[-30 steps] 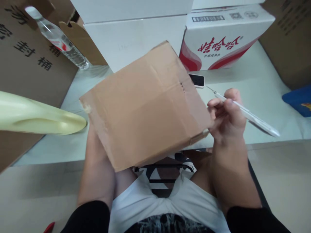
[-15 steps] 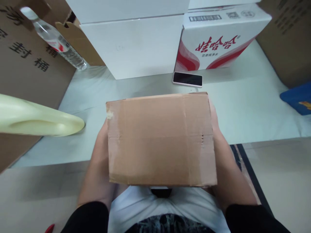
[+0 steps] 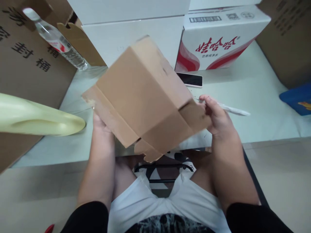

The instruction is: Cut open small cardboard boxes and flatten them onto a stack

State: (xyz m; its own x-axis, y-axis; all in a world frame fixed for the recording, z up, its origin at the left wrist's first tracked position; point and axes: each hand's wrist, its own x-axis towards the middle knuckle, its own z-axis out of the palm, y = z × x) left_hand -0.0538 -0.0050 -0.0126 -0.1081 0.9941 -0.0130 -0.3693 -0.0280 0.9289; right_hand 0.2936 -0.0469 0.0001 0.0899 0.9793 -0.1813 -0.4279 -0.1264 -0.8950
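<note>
A brown cardboard box (image 3: 145, 97) is held tilted above the front of the table, its near flaps hanging loose and ragged. My left hand (image 3: 100, 121) is closed on its lower left flap, with the fingers hidden behind the cardboard. On the other side, my right hand (image 3: 216, 115) grips the right-hand flap, thumb and fingers bent around its edge. Behind the right hand shows a slim white object (image 3: 235, 110); whether it lies on the table or is touched by the hand I cannot tell. The box partly covers a phone (image 3: 191, 80).
White cartons (image 3: 138, 45) stand at the back, one a printed carton (image 3: 218, 48). A water bottle (image 3: 60, 43) and a pale yellow rounded object (image 3: 41, 118) are on the left. A blue item (image 3: 296, 98) sits right on the pale-covered table (image 3: 262, 119).
The box has turned from level to tilted, and its opened flaps now show. My right hand has come out to the right side. The white slim object has come into sight.
</note>
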